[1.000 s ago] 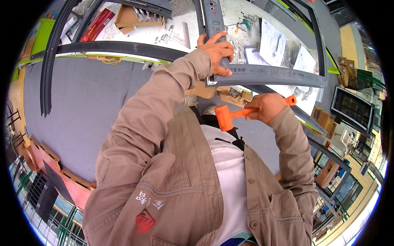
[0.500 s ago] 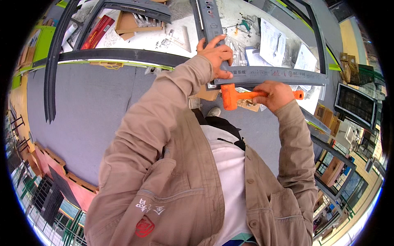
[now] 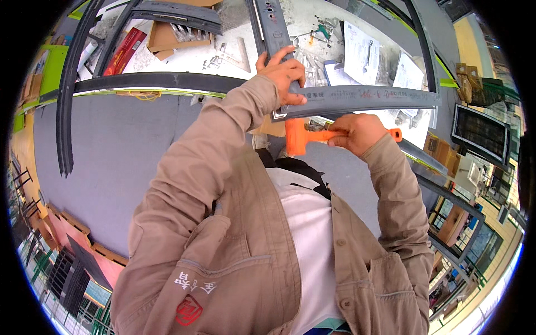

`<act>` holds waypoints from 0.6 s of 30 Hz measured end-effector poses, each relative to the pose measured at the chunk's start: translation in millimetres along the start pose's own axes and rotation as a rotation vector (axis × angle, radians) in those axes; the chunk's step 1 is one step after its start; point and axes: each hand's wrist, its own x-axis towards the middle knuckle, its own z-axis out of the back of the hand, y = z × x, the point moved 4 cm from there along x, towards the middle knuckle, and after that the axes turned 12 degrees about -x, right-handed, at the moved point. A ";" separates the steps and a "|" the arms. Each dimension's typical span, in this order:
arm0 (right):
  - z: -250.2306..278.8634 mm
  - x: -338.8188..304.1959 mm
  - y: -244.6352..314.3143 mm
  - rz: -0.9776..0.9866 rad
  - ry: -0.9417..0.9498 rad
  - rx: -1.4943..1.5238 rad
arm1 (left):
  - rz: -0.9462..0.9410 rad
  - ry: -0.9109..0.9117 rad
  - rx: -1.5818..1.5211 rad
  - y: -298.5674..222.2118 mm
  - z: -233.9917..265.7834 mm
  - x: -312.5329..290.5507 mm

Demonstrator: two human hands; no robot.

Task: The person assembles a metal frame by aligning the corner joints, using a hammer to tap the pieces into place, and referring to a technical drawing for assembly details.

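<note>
Red flat box (image 3: 124,51) upper left; brown cardboard box (image 3: 167,38) beside it

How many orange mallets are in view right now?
1. The orange mallet is in the right hand, its head just under the corner of the grey frame profiles that the left hand grips. Others may be hidden.

Mallet (image 3: 297,137) under frame corner (image 3: 285,111); left hand (image 3: 283,72) above, right hand (image 3: 357,133) right.
</note>
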 end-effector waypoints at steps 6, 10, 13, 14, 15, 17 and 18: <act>0.0 2.7 -6.3 -0.108 -0.049 -0.002 | -0.008 -0.018 -0.021 0.0 0.6 1.1; -5.6 -11.7 -5.7 -0.131 0.014 0.167 | -0.001 -0.026 -0.026 -0.1 3.4 -1.2; -25.6 -28.5 -17.8 -0.143 0.035 0.477 | -0.054 -0.267 -0.160 5.0 -0.1 -13.1; -35.7 -34.5 -20.1 -0.220 0.023 0.658 | -0.033 -0.389 -0.235 2.0 -3.6 -22.8; -44.6 -40.5 -19.8 -0.295 0.014 0.838 | -0.009 -0.513 -0.310 1.4 -7.8 -34.4; -60.8 -50.3 -16.8 -0.367 -0.056 1.096 | 0.166 -0.622 -0.317 7.7 -32.9 -52.4; -67.5 -51.6 -15.0 -0.401 -0.100 1.136 | 0.253 -0.667 -0.317 3.1 -35.8 -61.0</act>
